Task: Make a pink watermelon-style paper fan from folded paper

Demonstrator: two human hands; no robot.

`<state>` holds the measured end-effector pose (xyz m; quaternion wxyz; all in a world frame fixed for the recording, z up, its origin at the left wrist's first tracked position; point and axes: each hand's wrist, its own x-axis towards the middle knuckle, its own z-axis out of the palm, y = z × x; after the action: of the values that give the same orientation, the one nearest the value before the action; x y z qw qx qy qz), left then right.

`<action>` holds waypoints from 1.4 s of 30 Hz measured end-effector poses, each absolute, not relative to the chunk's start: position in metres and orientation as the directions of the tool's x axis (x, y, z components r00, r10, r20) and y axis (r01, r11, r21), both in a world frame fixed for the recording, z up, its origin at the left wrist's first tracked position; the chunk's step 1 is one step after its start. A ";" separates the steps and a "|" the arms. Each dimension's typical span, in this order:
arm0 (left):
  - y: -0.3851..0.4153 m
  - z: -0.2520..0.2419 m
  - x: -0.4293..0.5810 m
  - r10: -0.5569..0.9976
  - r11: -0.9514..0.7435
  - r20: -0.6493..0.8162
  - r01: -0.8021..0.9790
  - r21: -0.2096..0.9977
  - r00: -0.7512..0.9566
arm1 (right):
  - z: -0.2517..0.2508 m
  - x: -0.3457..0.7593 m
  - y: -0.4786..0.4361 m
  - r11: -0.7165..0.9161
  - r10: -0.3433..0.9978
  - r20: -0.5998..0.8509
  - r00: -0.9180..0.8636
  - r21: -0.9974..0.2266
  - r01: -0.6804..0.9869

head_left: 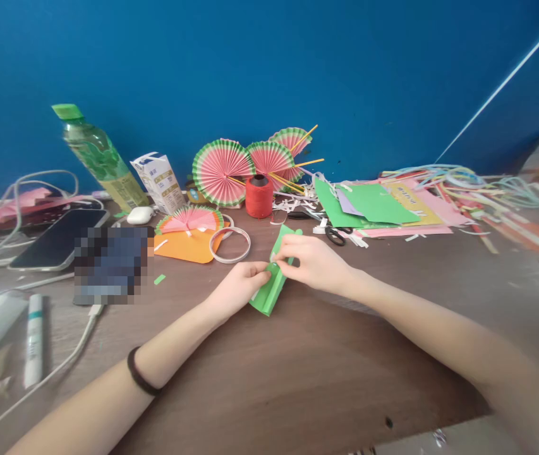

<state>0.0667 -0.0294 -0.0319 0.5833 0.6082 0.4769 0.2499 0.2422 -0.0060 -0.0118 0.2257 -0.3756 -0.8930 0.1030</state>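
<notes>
A narrow piece of folded green paper (270, 296) lies at a slant on the brown table in front of me. My left hand (238, 284) grips its near left edge, the thumb and fingers pressed on the paper. Over its upper part is my right hand (315, 260), thumb and fingers pinched together at the paper's surface. A small pale bit shows at those fingertips, too small to name. Just behind my left hand lies a roll of tape (230, 260). Beyond the paper stands a spool of red thread (258, 201).
Pleated pink-and-green paper fans (224, 170) lean against the blue wall. Black-handled scissors (335, 236) lie near green paper sheets (368, 203) at right. At left are a bottle (103, 158), a drink carton (160, 183), a phone (58, 240), cables and a marker (35, 341).
</notes>
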 end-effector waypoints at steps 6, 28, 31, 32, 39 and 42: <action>-0.029 -0.028 0.069 0.853 0.244 -0.313 0.211 0.946 0.417 | 0.002 0.256 0.012 0.584 0.807 0.441 -0.393 -0.492 0.646; -0.020 -0.019 0.056 0.796 0.109 -0.302 0.366 0.924 0.524 | 0.012 0.278 0.030 0.553 0.832 0.264 -0.487 -0.467 0.690; -0.022 -0.015 0.056 0.789 -0.006 -0.274 0.454 0.891 0.549 | 0.014 0.263 0.010 0.608 0.731 0.103 -0.675 -0.548 0.574; -0.023 -0.013 0.057 0.795 -0.046 -0.268 0.496 0.867 0.544 | 0.013 0.259 0.005 0.614 0.714 0.079 -0.696 -0.547 0.569; -0.018 -0.007 0.053 0.911 -0.374 0.120 0.666 0.645 0.395 | 0.003 0.252 -0.001 0.571 0.728 -0.008 -0.685 -0.547 0.613; -0.016 -0.005 0.051 0.864 -0.502 0.264 0.689 0.523 0.429 | 0.002 0.253 0.001 0.548 0.733 -0.024 -0.680 -0.571 0.611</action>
<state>0.0511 -0.0163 -0.0050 0.1708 0.8280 0.4688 0.2559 0.2535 0.0014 0.0024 0.1091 -0.3848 -0.8730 0.2791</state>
